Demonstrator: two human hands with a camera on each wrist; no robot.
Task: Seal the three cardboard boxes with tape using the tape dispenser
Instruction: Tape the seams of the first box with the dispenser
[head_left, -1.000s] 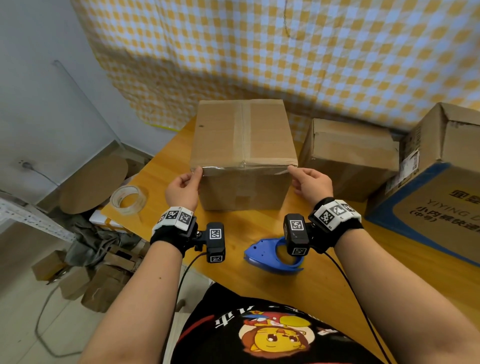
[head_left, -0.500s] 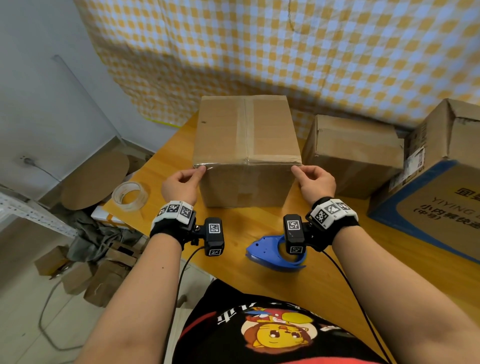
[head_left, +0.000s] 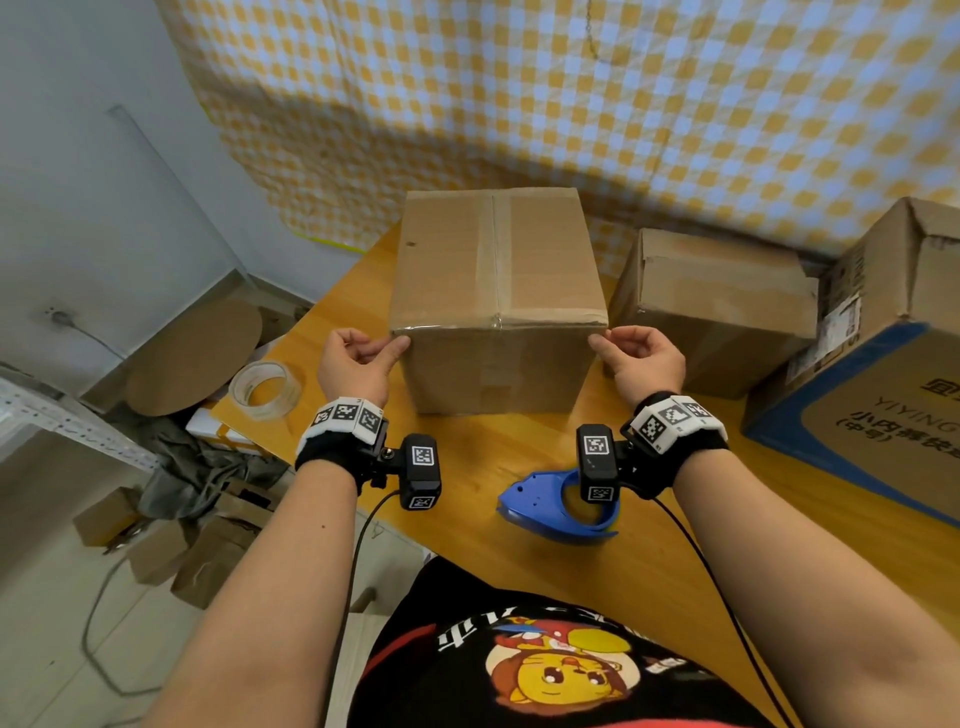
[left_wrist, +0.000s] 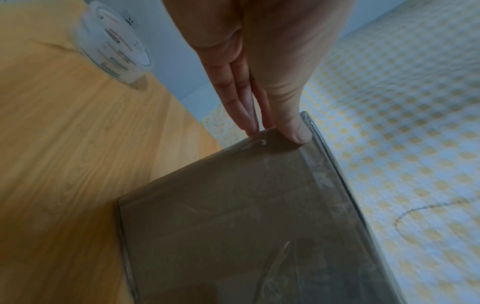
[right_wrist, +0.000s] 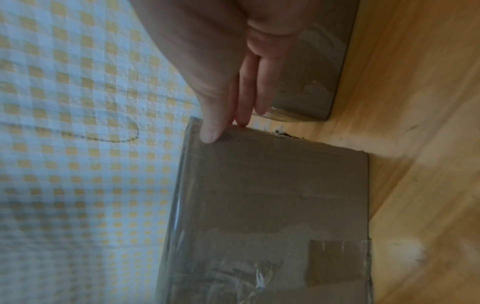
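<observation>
The middle cardboard box (head_left: 498, 291) stands on the wooden table (head_left: 519, 457), with tape down its top seam and clear tape along its near top edge. My left hand (head_left: 395, 345) pinches its near top left corner: in the left wrist view the thumb (left_wrist: 296, 135) presses the front face of the box (left_wrist: 246, 226) and the fingers lie on the side. My right hand (head_left: 602, 340) pinches the near top right corner of the box (right_wrist: 272, 195) the same way, thumb (right_wrist: 210, 135) on the front face. The blue tape dispenser (head_left: 540, 506) lies on the table below my right wrist, held by neither hand.
A second, lower box (head_left: 717, 306) sits right of the middle one. A large box with blue print (head_left: 883, 364) fills the far right. A clear tape roll (head_left: 266, 389) lies at the table's left edge. A checked curtain hangs behind; cardboard scraps lie on the floor at left.
Both hands have slid off the box's near top edge onto its two corners, thumbs now on the front face. The box and the dispenser have not moved.
</observation>
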